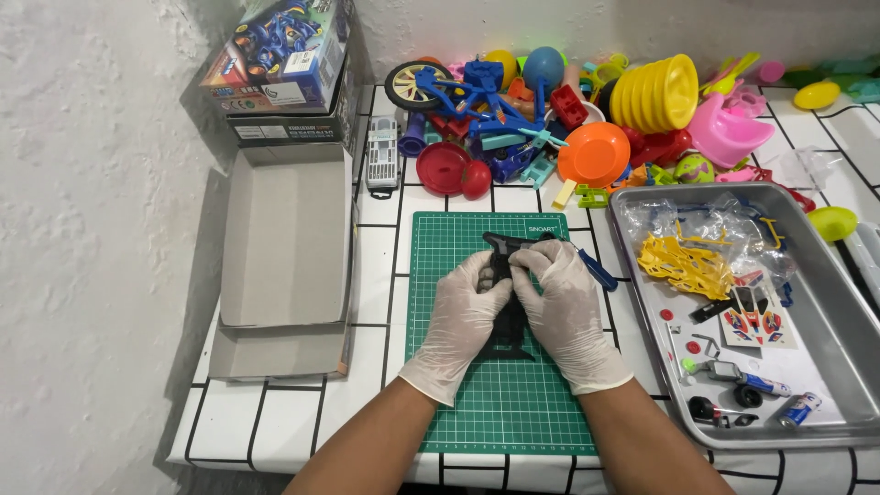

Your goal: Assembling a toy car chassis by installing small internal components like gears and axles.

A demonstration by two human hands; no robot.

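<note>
While both gloved hands clamp the black chassis (507,302) over the green mat (458,403), left hand (461,316) grips its left side, right hand (561,307) the right w/ blue tool (596,270); press evenly, keep it low on surface; tray (825,321) right.

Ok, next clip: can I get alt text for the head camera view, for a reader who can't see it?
Two gloved hands, left hand and right hand, grip a black plastic model part over a green cutting mat. A metal tray of small parts sits to the right, an open cardboard box to the left, colourful toys behind.
</note>
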